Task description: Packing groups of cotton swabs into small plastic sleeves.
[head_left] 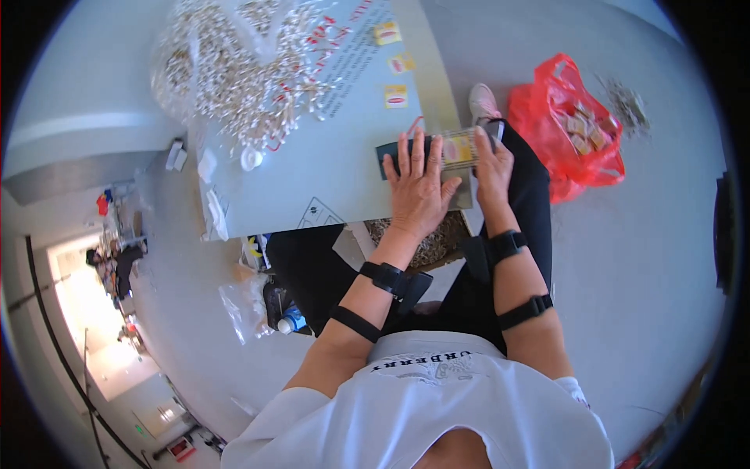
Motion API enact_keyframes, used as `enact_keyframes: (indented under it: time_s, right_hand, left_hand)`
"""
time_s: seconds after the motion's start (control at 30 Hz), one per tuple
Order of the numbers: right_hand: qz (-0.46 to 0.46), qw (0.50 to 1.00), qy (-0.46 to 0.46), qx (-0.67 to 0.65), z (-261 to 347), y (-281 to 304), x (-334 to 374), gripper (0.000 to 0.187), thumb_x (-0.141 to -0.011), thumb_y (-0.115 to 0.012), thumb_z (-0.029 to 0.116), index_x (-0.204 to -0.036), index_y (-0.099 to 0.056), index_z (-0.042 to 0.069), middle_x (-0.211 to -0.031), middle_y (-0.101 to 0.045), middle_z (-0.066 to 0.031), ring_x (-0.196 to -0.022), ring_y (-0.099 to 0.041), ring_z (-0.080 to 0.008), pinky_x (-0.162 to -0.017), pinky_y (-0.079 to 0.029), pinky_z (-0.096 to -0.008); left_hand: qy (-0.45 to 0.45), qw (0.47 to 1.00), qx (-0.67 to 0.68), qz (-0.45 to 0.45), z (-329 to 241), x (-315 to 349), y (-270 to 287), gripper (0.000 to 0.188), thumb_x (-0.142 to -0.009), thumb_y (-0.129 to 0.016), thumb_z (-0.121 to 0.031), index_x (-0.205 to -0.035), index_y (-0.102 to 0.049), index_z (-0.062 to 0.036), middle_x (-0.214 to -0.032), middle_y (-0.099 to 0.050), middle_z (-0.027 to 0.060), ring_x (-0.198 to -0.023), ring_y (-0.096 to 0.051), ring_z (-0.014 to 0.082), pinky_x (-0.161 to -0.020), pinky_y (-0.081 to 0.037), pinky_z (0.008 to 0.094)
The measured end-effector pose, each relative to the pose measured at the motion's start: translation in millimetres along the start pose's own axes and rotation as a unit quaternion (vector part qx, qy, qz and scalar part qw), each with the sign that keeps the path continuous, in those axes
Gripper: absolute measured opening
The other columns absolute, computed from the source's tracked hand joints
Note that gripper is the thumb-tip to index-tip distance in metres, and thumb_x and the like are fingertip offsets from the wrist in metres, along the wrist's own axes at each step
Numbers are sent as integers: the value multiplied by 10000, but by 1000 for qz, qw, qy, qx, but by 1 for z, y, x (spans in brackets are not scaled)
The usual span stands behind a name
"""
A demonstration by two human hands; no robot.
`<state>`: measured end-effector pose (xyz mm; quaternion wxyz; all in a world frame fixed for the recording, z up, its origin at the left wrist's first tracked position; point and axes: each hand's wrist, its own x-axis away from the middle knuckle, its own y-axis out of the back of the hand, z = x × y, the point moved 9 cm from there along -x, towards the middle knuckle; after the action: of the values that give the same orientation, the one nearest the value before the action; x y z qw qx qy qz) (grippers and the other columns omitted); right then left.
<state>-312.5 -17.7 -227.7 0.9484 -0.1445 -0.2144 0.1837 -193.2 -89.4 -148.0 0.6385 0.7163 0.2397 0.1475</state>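
Note:
At the table's right edge lies a flat dark piece [384, 150], partly covered by my left hand [418, 186]. That hand is palm down with its fingers stretched out. Beside it is a striped, narrow pack with a yellow label [459, 148], reaching past the edge of the table. My right hand [492, 170] closes around the pack's right end, with the thumb near the label. Several small yellow label cards [396, 97] lie in a column farther back. A large heap of thin white-tipped sticks [242, 74], like cotton swabs, spills from a clear plastic bag.
A red plastic bag [539, 133] holding small packs stands on the floor to the right, with loose sticks [627, 105] behind it. Under the table edge, a carton [466, 234] holds many sticks. A white roll [251, 160] sits on the table [336, 176]. A bottle [291, 320] is lower left.

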Motion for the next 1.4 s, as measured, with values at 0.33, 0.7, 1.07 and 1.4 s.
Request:
enact_keyframes:
  time_s: [0.33,0.7,1.07,1.4]
  right_hand:
    - [-128,783,470,386,110,-11,50,256,-872,-649,83,-1106,-590,-3,-1096,-588,-148,-962,-574,-316,-825,-468,-352]
    - [254,862,290,330,45,-128,75,75,-820,-631,-36,-885,-613,-4,-816,-625,-140,-721,-632,-318,-630,-494,-340]
    - [267,834,272,399,9,-202,10,288,-765,-650,9,-1050,-611,7,-984,-608,-191,-814,-629,-342,-719,-510,-390]
    - [275,711,305,570,-4,-241,-15,192,-796,-636,197,-954,-644,87,-956,-636,-156,-840,-638,-354,-716,-507,-460]
  left_hand:
    - [186,930,207,-239,190,-6,34,395,-824,-661,-155,-1159,-523,3,-1144,-552,188,-1103,-490,364,-990,-374,461]
    - [281,940,-33,-189,229,-68,48,256,-781,-712,-235,-953,-615,-72,-985,-579,125,-1023,-512,332,-906,-380,480]
    - [183,939,156,-246,188,10,39,271,-740,-666,-12,-993,-580,-56,-1003,-545,109,-981,-499,336,-835,-396,457]
    - [189,924,127,-308,206,20,53,184,-734,-656,-3,-890,-584,-68,-880,-559,102,-849,-519,320,-766,-417,432]
